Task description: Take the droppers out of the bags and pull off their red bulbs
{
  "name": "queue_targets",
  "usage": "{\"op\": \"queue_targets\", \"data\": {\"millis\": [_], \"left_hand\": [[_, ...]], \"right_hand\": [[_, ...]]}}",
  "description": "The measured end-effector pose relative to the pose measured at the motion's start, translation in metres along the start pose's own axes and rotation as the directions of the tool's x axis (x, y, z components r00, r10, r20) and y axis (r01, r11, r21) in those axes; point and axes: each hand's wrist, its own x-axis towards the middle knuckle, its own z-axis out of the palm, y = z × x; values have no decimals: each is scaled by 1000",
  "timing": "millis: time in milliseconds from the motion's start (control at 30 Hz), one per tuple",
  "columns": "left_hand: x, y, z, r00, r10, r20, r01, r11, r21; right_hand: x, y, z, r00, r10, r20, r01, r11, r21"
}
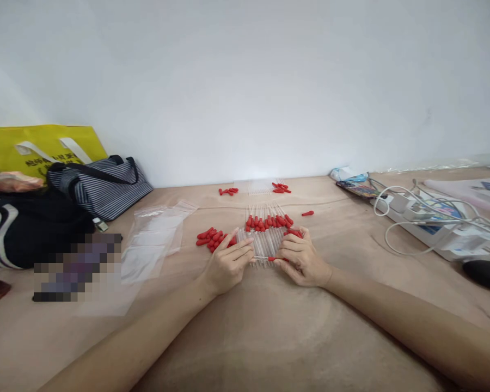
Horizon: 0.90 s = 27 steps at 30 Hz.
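Observation:
My left hand (232, 262) is closed on the thin left end of a glass dropper tube (261, 258). On the tube's right end sits a red rubber bulb (271, 259), pinched by my right hand (304, 258). The tube lies level between both hands, above a row of bare glass tubes (263, 239). Another red bulb (293, 232) shows by my right fingers; whether they touch it I cannot tell. Beside my left hand is a pile of red bulbs (210, 238), partly hidden by the fingers. Beyond the bare tubes lie several droppers with red bulbs fitted (268, 221).
One loose bulb (307, 213) lies to the right. At the back are more bulbs (228, 191) and tubes (261, 187). Clear plastic bags (155, 234) lie left, near a striped bag (106, 185). A power strip (436, 234) with white cables and a black mouse (485, 273) are right.

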Motion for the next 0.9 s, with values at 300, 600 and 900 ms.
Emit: {"op": "queue_targets", "data": {"millis": [300,600,900], "left_hand": [[-8,-10,-6,991,-114,-67,116,993,36],[-6,-9,6,980,-189,-65,193,979,68],[17,2,18,989,-99,-106,107,992,68]], "right_hand": [[-9,14,0,960,222,-173,-220,975,33],[-16,51,11,752,582,-309,-527,813,248],[-24,63,0,700,698,-150,-678,716,168]]}}
